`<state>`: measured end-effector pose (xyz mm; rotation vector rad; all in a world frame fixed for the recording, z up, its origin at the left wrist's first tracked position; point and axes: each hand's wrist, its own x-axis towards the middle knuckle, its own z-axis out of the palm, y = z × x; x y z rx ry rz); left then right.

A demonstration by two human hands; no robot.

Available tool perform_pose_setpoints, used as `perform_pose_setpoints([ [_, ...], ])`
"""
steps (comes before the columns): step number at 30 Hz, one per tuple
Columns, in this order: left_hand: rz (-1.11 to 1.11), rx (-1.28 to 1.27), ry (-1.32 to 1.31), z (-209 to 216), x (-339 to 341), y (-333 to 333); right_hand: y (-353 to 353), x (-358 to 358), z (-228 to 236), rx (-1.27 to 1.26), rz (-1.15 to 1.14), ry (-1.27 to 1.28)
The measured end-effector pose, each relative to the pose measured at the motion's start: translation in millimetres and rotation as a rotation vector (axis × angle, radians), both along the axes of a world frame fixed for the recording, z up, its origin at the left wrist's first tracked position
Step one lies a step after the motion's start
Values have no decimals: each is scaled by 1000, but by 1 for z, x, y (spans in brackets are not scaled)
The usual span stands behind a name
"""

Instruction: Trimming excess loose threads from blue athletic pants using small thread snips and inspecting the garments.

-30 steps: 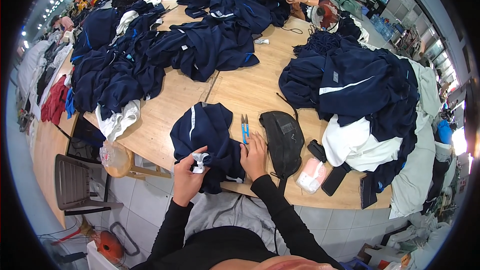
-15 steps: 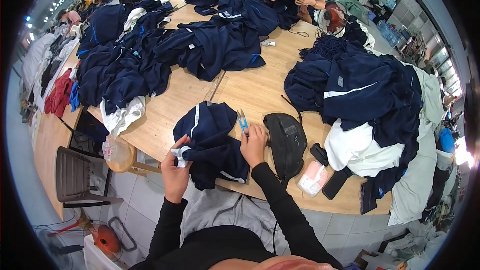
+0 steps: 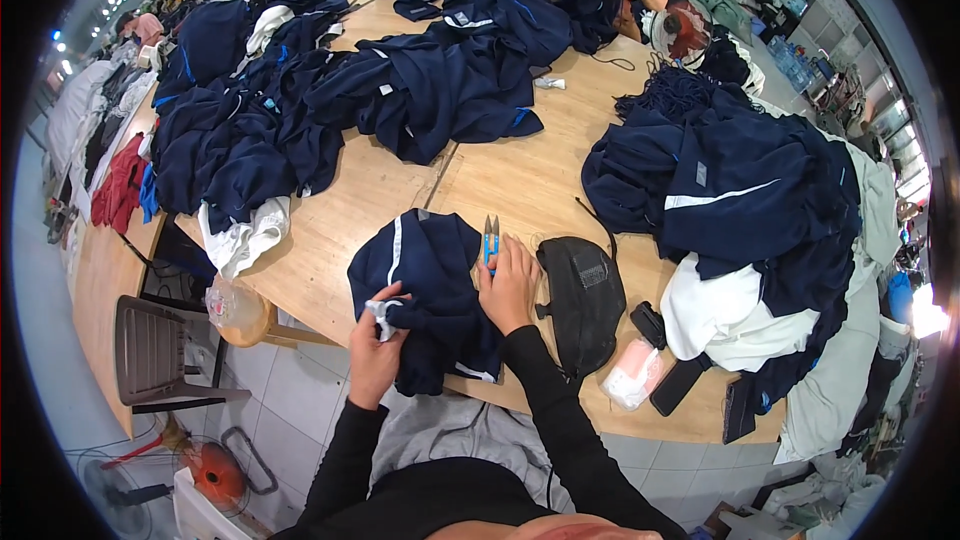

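Note:
A navy garment (image 3: 440,270) with a white stripe lies bunched at the near edge of the table in front of me. My left hand (image 3: 377,355) is closed on its left side, pinching a small white piece (image 3: 382,316) of cloth against the navy fabric. Just right of the garment, my right hand (image 3: 509,285) rests low over the wooden top with its fingers round blue-handled thread snips (image 3: 491,242). The blades point away from me, and the lower handles are hidden under the fingers.
A black pouch (image 3: 580,305) lies beside my right hand, with a pink-and-white packet (image 3: 633,374) and a dark phone (image 3: 679,386) past it. Navy garments heap at right (image 3: 760,180) and far left (image 3: 250,140). Two people handle cloth across the wooden table (image 3: 500,175).
My left hand has shifted slightly right and down with the white piece. The snips have turned more upright as the right hand's fingers moved. The whole view has shifted slightly.

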<state>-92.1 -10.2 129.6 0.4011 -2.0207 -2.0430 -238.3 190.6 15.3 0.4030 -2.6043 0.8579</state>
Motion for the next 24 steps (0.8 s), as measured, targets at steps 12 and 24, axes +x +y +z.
perform_pose_setpoints([
  [12, 55, -670, 121, -107, -10, 9, 0, -9, 9, 24, 16, -114],
  [24, 142, -707, 67, -129, -2, 10, -7, -16, 18, 36, -51, -268],
])
